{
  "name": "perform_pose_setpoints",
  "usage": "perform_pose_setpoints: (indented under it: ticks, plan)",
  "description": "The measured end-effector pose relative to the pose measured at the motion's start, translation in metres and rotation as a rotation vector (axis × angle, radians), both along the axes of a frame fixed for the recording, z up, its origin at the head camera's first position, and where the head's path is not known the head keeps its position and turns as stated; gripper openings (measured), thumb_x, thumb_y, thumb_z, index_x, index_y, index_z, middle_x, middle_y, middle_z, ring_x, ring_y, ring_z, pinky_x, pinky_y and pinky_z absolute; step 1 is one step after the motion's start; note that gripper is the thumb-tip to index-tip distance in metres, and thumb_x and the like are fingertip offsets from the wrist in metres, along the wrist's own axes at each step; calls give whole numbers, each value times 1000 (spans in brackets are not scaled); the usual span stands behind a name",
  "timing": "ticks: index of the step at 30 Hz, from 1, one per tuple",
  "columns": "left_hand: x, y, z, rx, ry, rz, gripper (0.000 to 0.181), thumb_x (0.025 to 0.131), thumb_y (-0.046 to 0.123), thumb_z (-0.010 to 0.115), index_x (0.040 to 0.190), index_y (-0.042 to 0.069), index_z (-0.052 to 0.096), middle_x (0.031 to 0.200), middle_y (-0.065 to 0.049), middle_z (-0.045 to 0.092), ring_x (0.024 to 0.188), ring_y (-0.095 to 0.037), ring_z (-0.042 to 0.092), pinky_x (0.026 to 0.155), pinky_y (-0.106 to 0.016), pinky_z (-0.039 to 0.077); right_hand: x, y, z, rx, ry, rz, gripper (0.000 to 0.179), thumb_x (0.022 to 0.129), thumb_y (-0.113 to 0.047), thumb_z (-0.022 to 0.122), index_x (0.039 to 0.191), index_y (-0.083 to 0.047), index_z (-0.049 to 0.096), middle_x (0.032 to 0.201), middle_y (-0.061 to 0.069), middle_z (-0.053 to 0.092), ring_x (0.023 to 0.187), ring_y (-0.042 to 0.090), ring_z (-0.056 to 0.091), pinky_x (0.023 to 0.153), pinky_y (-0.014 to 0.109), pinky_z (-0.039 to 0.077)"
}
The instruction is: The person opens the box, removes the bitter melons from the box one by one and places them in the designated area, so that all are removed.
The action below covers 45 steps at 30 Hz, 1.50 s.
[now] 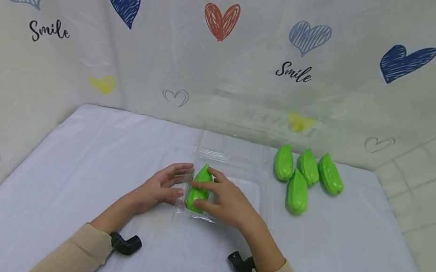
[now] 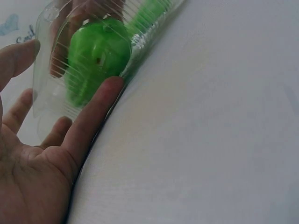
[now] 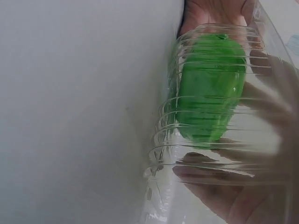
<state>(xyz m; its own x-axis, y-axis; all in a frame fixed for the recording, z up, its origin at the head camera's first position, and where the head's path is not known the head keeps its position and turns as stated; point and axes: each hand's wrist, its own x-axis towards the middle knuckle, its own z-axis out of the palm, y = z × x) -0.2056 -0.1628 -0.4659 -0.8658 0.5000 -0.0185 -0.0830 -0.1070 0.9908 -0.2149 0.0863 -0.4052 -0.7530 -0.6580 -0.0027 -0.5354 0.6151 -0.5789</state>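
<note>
A clear plastic clamshell box (image 1: 209,219) lies on the table with its lid (image 1: 233,148) folded back. At its left end sits a glossy green fruit (image 1: 198,195), long and ridged, with a pointed tip. My right hand (image 1: 229,202) reaches in from the right and holds this fruit between thumb and fingers. My left hand (image 1: 158,188) has its fingers spread and fairly straight against the outside of the box's left wall. Through the clear wall in the left wrist view, the green fruit (image 2: 100,56) shows beyond the fingertips. The right wrist view has the fruit (image 3: 210,88) behind ribbed plastic.
Several more green fruits (image 1: 297,194) lie in a group on the table to the right of the box. A white cloth (image 1: 79,171) covers the table. Behind it hangs a pale curtain (image 1: 251,32) printed with hearts and words.
</note>
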Motion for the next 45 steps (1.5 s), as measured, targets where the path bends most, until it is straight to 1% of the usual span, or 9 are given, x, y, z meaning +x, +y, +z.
perform_pose_setpoints:
  ticks: [6,11,16,21,25,29,31,36,45]
  plan:
    - [0,0,0,5,1,0,71,97,7,59,158,15,25,163,-10,22,149,-33,26,92,-46,55,-1,2,-1,-7,12,-5,44,89,-42,73,130,-28,67,160,9,34,136,33,48,104,53,45]
    - [0,1,0,11,-2,3,70,97,3,57,158,14,25,162,-7,25,149,-33,26,91,-47,56,-2,1,-1,-14,27,-27,37,87,-42,75,120,-27,70,158,9,37,135,34,50,105,53,45]
    - [0,1,-1,18,-6,8,70,96,2,57,157,14,26,161,-6,26,148,-33,27,90,-47,56,-2,0,-2,-20,27,-61,30,86,-42,76,110,-26,68,155,9,42,132,33,52,104,53,45]
    - [0,0,-1,30,-9,6,70,96,1,57,157,14,26,161,-6,25,148,-33,26,90,-48,56,-2,-1,-3,-25,29,-67,29,84,-37,79,107,-24,66,153,7,46,135,30,50,106,50,45]
    - [0,0,-1,40,-4,1,69,96,0,56,157,17,28,161,-6,25,148,-34,26,89,-50,56,-3,-2,-4,-29,32,-61,30,85,-29,78,111,-23,66,151,8,47,134,30,51,105,50,45]
    - [0,-1,-2,49,-2,-4,67,97,-1,56,155,20,31,161,-5,26,148,-33,28,90,-52,56,-2,-2,-3,-16,40,-55,38,85,-22,75,121,-23,66,151,10,47,132,32,52,104,52,45]
    - [-1,-1,-2,51,-1,-5,67,96,-1,56,155,20,31,161,-6,27,147,-33,29,90,-52,56,-2,-1,-3,-9,46,-54,40,85,-20,75,124,-23,66,151,11,47,131,33,53,103,53,46]
    - [-2,-1,-3,53,5,-8,67,96,-3,56,155,18,31,161,-7,26,147,-34,28,89,-52,56,-2,-1,-3,-3,51,-49,40,85,-19,75,124,-23,67,151,10,48,130,32,54,103,51,46]
    - [-2,-1,-5,46,-2,-4,67,97,-2,56,155,20,31,161,-5,27,148,-32,28,89,-53,55,-2,-1,-3,-3,45,-50,40,85,-19,76,124,-23,68,151,9,48,131,31,53,104,51,46]
